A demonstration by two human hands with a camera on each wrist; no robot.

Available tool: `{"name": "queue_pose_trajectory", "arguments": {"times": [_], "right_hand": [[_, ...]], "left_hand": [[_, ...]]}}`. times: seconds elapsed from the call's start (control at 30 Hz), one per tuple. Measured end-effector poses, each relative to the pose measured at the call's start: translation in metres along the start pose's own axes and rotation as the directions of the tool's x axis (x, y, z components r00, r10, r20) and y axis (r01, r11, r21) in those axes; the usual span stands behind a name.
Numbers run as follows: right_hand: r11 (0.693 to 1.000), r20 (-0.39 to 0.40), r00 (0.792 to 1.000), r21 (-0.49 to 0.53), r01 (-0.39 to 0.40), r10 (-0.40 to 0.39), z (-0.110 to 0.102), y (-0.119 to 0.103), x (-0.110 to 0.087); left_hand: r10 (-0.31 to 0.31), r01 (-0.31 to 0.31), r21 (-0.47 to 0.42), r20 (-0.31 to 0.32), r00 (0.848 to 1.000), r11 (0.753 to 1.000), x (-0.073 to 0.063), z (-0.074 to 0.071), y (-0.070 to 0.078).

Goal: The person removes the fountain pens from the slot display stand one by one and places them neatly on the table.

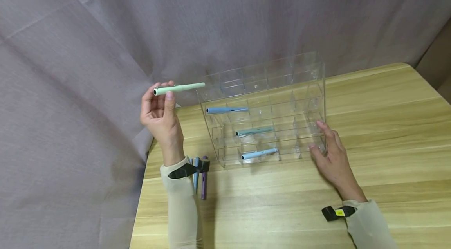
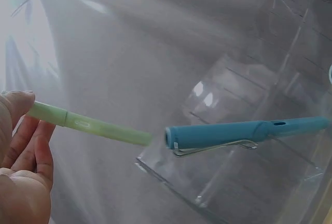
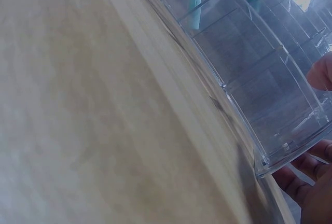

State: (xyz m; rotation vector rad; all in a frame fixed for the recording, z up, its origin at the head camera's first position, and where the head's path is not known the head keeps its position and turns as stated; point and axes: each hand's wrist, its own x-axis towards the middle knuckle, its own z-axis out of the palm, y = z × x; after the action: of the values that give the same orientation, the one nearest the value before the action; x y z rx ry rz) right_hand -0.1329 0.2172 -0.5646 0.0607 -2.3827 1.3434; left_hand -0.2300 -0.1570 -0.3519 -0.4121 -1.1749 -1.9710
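The person's left hand (image 1: 159, 114) pinches a green pen (image 1: 184, 87) by its clip end, up beside the top left corner of a clear rack (image 1: 283, 118). From where I stand, the pen's long axis runs crosswise, nearly level, its slim end pointing right towards the rack and tipped slightly up. The right hand (image 1: 334, 159) grips the rack's right edge. Three pens (image 1: 255, 131) lie crosswise in it.

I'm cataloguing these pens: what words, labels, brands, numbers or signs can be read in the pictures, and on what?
No text can be read.
Yellow label on the black strap at the right wrist: too small and blurred to read.
Pale green pen, other pens and clear rack: no readable marking.
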Motion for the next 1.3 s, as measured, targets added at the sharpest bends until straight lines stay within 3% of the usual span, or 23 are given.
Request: {"name": "queue_pose_trajectory", "arguments": {"times": [0.33, 0.8, 1.3], "right_hand": [[1.000, -0.001, 1.000, 0.005, 0.014, -0.014, 0.000, -0.001, -0.001], [1.000, 0.004, 1.000, 0.000, 0.001, -0.001, -0.002, -0.001, -0.003], [1.000, 0.009, 1.000, 0.003, -0.004, 0.004, -0.001, -0.001, -0.002]], "left_hand": [[0.074, -0.073, 0.011, -0.021, 0.997, 0.997, 0.000, -0.007, 0.017], [0.009, -0.005, 0.197, -0.023, 1.000, 0.980, -0.015, -0.032, 0.013], [-0.068, 0.072, 0.287, -0.024, 0.997, 0.955, -0.036, -0.078, 0.008]]}}
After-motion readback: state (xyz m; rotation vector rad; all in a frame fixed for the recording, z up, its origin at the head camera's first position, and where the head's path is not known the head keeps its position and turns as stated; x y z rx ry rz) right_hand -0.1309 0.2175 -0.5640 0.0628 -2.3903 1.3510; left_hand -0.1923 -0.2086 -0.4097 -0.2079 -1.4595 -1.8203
